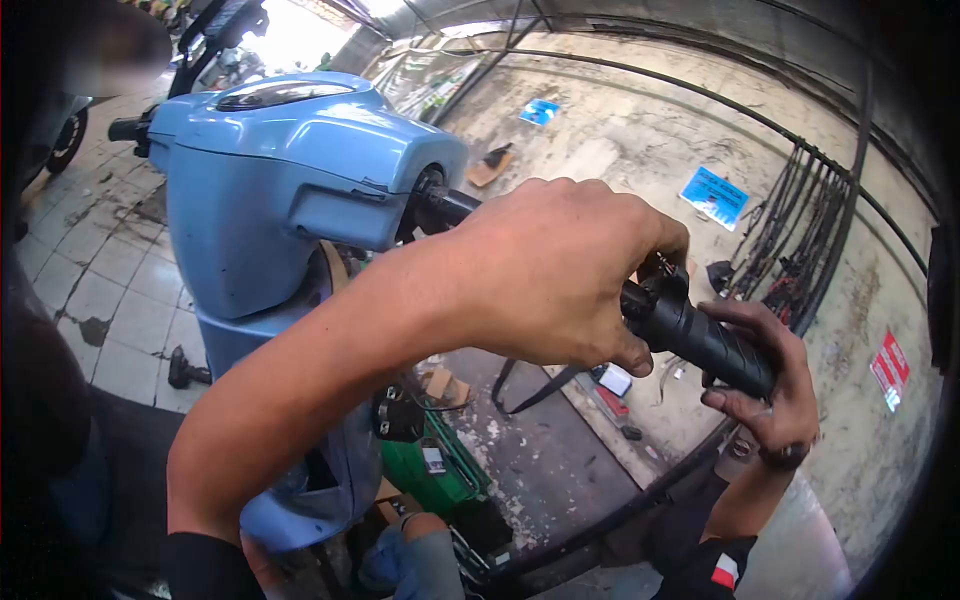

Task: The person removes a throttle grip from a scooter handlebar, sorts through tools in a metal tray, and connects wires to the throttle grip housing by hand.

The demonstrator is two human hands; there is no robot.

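Note:
A light-blue scooter front (290,190) fills the left and middle of the view, with a black handlebar end (448,208) reaching right from its cover. My left hand (570,270) is closed over the handlebar from above, its thumb below and its fingertips hidden behind the bar. Small wires or metal parts show beside its index finger. On the outer end sits a ribbed black handlebar grip (715,345). My right hand (770,370) curls round that grip, fingers behind and thumb in front.
Below lie a green crate (440,470), cardboard pieces (445,388) and a black strap (535,395). Black cables (800,240) hang on the stained wall at right, near a blue sign (714,198) and a red sign (889,370). Another person (120,50) stands at upper left.

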